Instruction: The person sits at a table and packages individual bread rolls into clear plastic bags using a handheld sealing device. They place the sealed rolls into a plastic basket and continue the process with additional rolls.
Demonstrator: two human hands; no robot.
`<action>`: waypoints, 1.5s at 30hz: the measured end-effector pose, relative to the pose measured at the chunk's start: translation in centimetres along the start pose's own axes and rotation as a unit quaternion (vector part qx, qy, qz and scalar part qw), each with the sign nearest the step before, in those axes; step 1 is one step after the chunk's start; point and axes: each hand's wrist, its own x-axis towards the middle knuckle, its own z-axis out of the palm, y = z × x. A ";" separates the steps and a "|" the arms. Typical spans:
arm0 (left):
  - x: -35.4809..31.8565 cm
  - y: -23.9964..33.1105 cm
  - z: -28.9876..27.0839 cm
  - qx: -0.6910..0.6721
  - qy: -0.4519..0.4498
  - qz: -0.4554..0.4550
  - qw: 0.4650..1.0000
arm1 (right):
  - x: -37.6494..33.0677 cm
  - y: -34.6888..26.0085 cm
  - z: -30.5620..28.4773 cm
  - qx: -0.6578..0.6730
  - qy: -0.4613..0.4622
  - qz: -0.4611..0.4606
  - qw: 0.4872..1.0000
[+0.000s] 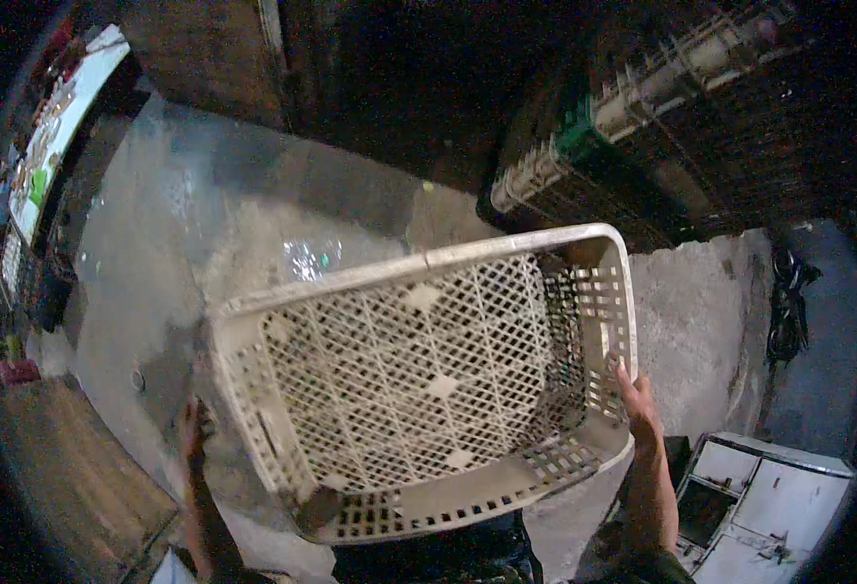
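I hold an empty white plastic crate point(419, 268) with a lattice bottom and slotted walls in front of me, tilted so its open side faces me. My left hand point(193, 428) grips the crate's left end from outside, fingers mostly hidden behind the wall. My right hand point(635, 399) grips the right end wall, fingers hooked over the rim. The crate hangs above a dusty concrete floor point(204, 214).
Stacked dark and white crates point(642, 127) stand at the back right. A white metal cabinet point(769, 496) lies at lower right. A black cable point(788, 302) hangs on the right. A wooden surface point(68, 477) is at lower left, and a shelf of goods point(49, 136) at far left.
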 end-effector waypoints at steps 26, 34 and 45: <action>-15.8 -16.7 -4.7 -0.057 -0.141 -0.035 0.988 | -7.9 -6.0 4.8 -0.153 0.039 -0.096 0.983; -37.2 -27.7 5.1 -0.014 -0.040 -0.229 0.973 | 4.0 3.2 0.1 -0.012 -0.056 -0.019 0.998; -59.9 -24.3 23.3 0.069 0.044 -0.044 0.996 | -1.3 4.1 13.5 0.318 -0.107 -0.091 0.938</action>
